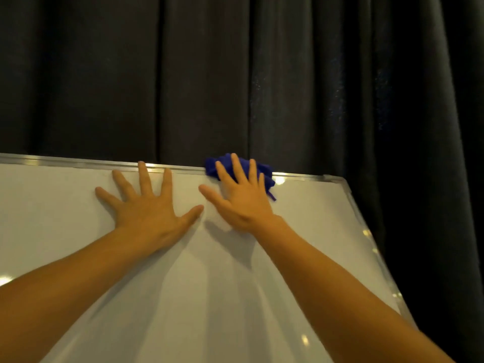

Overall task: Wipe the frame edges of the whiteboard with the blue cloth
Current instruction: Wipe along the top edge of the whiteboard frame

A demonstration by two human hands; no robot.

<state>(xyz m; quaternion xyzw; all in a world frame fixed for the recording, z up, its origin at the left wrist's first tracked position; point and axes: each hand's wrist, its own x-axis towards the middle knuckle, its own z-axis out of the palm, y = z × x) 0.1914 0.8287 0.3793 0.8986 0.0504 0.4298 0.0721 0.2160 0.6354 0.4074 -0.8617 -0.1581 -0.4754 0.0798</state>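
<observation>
Blue cloth [239, 167], soft, light and bunched, sits on the whiteboard's top frame edge [91, 163] near the right corner, pinned under the flat, open-fingered right hand [242, 197]; left hand [146, 203] lies spread, empty, on the whiteboard [78, 231]; best pressed by its middle.

Two bare, sleeveless forearms, ringless fingers [143, 176].

blue cloth [263, 171] half-covered by right hand [242, 197] (bunched), whiteboard [65, 205] cropped left, below

No text, label, brand, number or sign can be read anywhere in this view
</observation>
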